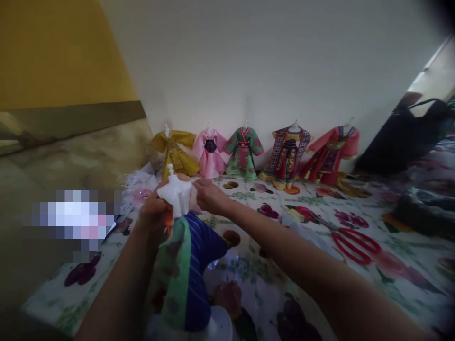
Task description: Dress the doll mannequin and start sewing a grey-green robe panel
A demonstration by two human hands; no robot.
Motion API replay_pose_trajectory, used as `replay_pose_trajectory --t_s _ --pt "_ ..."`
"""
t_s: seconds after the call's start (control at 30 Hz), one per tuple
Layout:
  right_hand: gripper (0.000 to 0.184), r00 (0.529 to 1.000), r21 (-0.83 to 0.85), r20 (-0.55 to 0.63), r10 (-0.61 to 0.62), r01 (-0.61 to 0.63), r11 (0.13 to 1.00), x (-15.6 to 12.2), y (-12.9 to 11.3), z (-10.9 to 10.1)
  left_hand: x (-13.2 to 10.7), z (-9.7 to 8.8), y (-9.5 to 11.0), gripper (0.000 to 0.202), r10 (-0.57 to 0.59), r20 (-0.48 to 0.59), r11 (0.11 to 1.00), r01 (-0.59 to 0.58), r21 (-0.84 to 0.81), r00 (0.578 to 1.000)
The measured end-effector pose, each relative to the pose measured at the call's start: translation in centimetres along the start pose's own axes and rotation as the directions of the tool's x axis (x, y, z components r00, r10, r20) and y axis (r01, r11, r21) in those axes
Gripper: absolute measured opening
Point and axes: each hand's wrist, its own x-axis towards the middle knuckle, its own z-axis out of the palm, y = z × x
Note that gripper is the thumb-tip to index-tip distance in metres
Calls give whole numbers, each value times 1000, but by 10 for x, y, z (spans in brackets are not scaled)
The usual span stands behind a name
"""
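A small white dress form stands on a round white base in front of me, tilted slightly. Its skirt is dark blue with pale stripes, beside a green panel with darker dots. My left hand is closed at the form's left side, and a bit of orange cloth shows at its fingers. At the right side, my right hand has its fingers pinched together close to the torso. Whatever they grip is too blurred to name.
Several dressed doll forms, among them a green one, line the wall behind. Red-handled scissors lie to the right on the flowered tablecloth. Clear plastic wrapping is at the back left, a black bag far right.
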Motion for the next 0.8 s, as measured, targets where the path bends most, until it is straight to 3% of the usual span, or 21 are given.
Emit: replay_pose_trajectory --t_s 0.07,0.13,0.23,0.33,0.5,0.6,0.8 --pt "16 986 81 -106 127 -119 990 -13 -1 -22 4 -2 -2 51 12 37 1000 -12 -5 999" --pt "11 929 472 -183 321 -204 858 -30 -5 -43 6 0 -4 47 24 61 1000 -25 1 998" --pt "16 897 797 -113 428 -176 578 -54 -19 -67 4 6 -5 45 26 67 999 -28 30 997" --pt "17 905 884 -51 422 -156 441 -69 -39 -81 2 12 -6 48 8 63 998 -12 61 998" --pt "15 928 869 -57 367 -134 475 -74 -62 -91 5 15 -11 52 40 9 998 -40 37 999" --pt "12 932 829 -54 359 -158 536 -73 -65 -91 8 18 -13 55 41 10 999 -41 20 999" --pt "6 931 811 -76 357 -150 565 -74 -67 -90 9 25 -11 56 40 -19 997 -38 74 999"
